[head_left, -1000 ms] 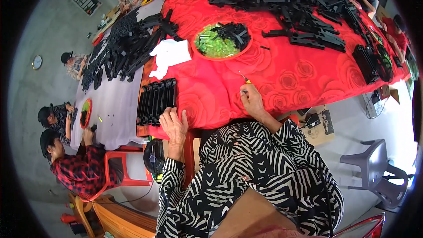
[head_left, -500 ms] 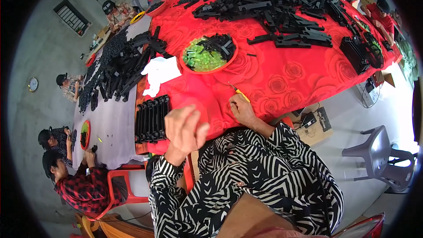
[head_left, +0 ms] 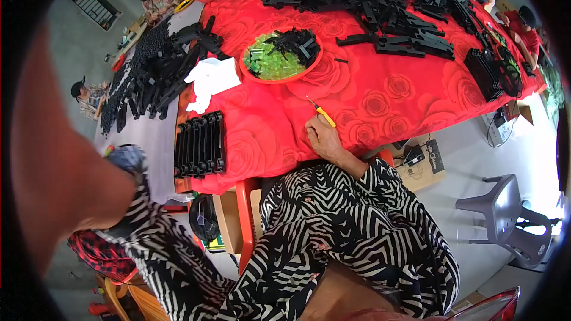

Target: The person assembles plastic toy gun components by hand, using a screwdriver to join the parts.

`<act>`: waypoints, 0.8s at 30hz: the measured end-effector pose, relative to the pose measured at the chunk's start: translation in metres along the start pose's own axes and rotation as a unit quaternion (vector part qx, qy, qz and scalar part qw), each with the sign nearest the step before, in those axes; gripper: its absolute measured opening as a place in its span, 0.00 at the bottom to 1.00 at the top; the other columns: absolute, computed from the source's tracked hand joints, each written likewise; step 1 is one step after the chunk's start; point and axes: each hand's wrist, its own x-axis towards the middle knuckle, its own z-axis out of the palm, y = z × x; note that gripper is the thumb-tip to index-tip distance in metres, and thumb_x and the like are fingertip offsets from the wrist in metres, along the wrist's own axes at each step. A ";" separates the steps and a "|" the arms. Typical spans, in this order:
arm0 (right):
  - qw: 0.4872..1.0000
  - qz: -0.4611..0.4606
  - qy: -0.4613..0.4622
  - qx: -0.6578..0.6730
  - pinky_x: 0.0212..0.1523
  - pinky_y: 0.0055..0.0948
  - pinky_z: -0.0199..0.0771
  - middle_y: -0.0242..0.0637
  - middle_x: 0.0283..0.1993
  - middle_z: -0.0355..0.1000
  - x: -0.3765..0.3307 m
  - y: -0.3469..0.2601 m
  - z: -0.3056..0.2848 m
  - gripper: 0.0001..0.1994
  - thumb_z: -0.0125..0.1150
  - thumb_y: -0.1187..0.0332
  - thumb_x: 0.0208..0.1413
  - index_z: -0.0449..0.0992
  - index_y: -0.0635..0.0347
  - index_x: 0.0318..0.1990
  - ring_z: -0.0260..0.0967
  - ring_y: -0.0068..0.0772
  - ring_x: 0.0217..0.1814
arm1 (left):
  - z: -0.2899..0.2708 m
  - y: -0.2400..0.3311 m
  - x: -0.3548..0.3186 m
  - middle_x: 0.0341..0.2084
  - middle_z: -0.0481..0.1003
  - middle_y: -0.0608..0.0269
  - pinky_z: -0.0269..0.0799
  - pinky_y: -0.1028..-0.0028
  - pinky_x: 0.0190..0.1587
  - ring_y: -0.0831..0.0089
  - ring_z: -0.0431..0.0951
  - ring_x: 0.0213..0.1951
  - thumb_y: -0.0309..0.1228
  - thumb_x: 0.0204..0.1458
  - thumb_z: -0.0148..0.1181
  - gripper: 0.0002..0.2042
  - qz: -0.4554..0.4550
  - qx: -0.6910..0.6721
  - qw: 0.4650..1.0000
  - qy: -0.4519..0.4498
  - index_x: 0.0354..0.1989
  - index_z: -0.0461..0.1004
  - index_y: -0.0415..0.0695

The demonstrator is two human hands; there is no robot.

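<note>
My right hand (head_left: 325, 139) rests at the near edge of the red tablecloth (head_left: 267, 122), fingers curled round a yellow-handled tool (head_left: 325, 117). Its thin metal shaft points up and to the left. Large and blurred, my left hand (head_left: 83, 184) is raised close at the far left, and its fingers cannot be made out. Several long black plastic parts (head_left: 200, 144) lie side by side in a row left of my right hand. Beyond the tool sits a red-rimmed bowl (head_left: 284, 81) with translucent green pieces (head_left: 270, 65) and small black pieces (head_left: 297, 43).
A large heap of black parts (head_left: 369, 0) covers the far table. More black parts (head_left: 157, 86) lie on the left beside a white cloth (head_left: 214, 77). Several people work around the tables. A grey plastic chair (head_left: 502, 208) stands at the right, cardboard (head_left: 422, 169) nearer.
My left hand has swung from beside the row of black parts up and left, close to the view. My right hand stays almost in place with the yellow-handled tool.
</note>
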 end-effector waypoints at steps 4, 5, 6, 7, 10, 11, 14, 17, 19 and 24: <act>1.000 0.001 0.002 -0.013 0.32 0.41 0.68 0.44 0.31 0.62 -0.003 0.006 -0.003 0.04 0.51 0.77 0.48 0.67 0.60 0.33 0.64 0.50 0.34 | 0.002 0.006 -0.007 0.28 0.72 0.48 0.70 0.66 0.33 0.60 0.73 0.29 0.51 0.58 0.34 0.26 0.018 0.003 1.000 0.024 0.34 0.69 0.37; 1.000 0.001 -0.004 -0.002 0.32 0.40 0.68 0.44 0.31 0.62 -0.002 0.001 -0.001 0.04 0.51 0.77 0.49 0.67 0.61 0.33 0.64 0.50 0.34 | -0.004 0.012 -0.006 0.28 0.71 0.48 0.70 0.66 0.33 0.60 0.73 0.29 0.50 0.58 0.35 0.25 0.022 0.015 0.999 0.027 0.34 0.69 0.37; 1.000 0.005 -0.008 0.003 0.32 0.40 0.68 0.44 0.32 0.62 -0.001 -0.001 -0.001 0.04 0.50 0.77 0.49 0.67 0.61 0.33 0.65 0.50 0.34 | -0.006 0.014 0.004 0.28 0.71 0.48 0.69 0.66 0.33 0.60 0.72 0.29 0.50 0.57 0.35 0.25 0.026 0.021 0.999 0.032 0.34 0.69 0.37; 1.000 0.003 -0.014 0.004 0.32 0.40 0.68 0.44 0.32 0.62 -0.001 -0.003 0.000 0.04 0.50 0.77 0.49 0.67 0.61 0.33 0.65 0.50 0.34 | -0.006 0.017 0.015 0.28 0.71 0.49 0.69 0.66 0.33 0.60 0.72 0.29 0.49 0.57 0.35 0.24 0.030 0.028 0.998 0.037 0.34 0.68 0.38; 1.000 0.013 -0.017 0.002 0.33 0.40 0.67 0.44 0.32 0.62 -0.004 0.000 -0.002 0.04 0.50 0.77 0.49 0.67 0.61 0.33 0.64 0.49 0.34 | -0.012 0.025 0.007 0.27 0.71 0.49 0.69 0.67 0.33 0.61 0.72 0.29 0.48 0.57 0.36 0.23 0.052 0.029 0.997 0.053 0.33 0.68 0.38; 1.000 0.007 -0.011 -0.001 0.33 0.39 0.67 0.44 0.32 0.62 -0.004 0.001 -0.004 0.04 0.50 0.77 0.49 0.67 0.61 0.33 0.64 0.49 0.34 | -0.016 0.029 -0.002 0.27 0.70 0.50 0.69 0.67 0.34 0.61 0.72 0.29 0.48 0.57 0.37 0.23 0.060 0.026 0.996 0.058 0.33 0.68 0.38; 1.000 -0.010 -0.009 -0.006 0.34 0.39 0.67 0.44 0.32 0.62 -0.004 0.004 -0.001 0.04 0.50 0.77 0.49 0.67 0.61 0.33 0.64 0.49 0.34 | -0.024 0.042 -0.005 0.27 0.70 0.51 0.69 0.67 0.34 0.61 0.72 0.29 0.47 0.56 0.38 0.21 0.085 0.039 0.993 0.067 0.33 0.68 0.38; 1.000 -0.014 -0.013 -0.016 0.34 0.39 0.67 0.45 0.32 0.62 -0.007 0.002 -0.001 0.04 0.50 0.77 0.48 0.67 0.62 0.33 0.64 0.49 0.34 | -0.033 0.055 -0.008 0.27 0.69 0.52 0.69 0.68 0.34 0.62 0.71 0.29 0.45 0.56 0.38 0.20 0.103 0.045 0.991 0.073 0.32 0.67 0.38; 1.000 -0.011 -0.018 -0.023 0.33 0.40 0.67 0.45 0.32 0.62 -0.008 0.002 -0.002 0.04 0.50 0.77 0.48 0.67 0.62 0.34 0.64 0.50 0.35 | -0.036 0.064 -0.010 0.26 0.69 0.52 0.68 0.68 0.34 0.62 0.71 0.29 0.44 0.55 0.39 0.19 0.110 0.047 0.990 0.078 0.32 0.67 0.38; 0.998 -0.042 -0.019 -0.040 0.33 0.37 0.67 0.44 0.31 0.62 -0.003 -0.003 -0.005 0.05 0.51 0.79 0.47 0.68 0.63 0.33 0.64 0.48 0.33 | -0.043 0.078 -0.016 0.26 0.68 0.54 0.68 0.68 0.35 0.63 0.71 0.29 0.42 0.55 0.41 0.17 0.125 0.045 0.987 0.086 0.31 0.66 0.38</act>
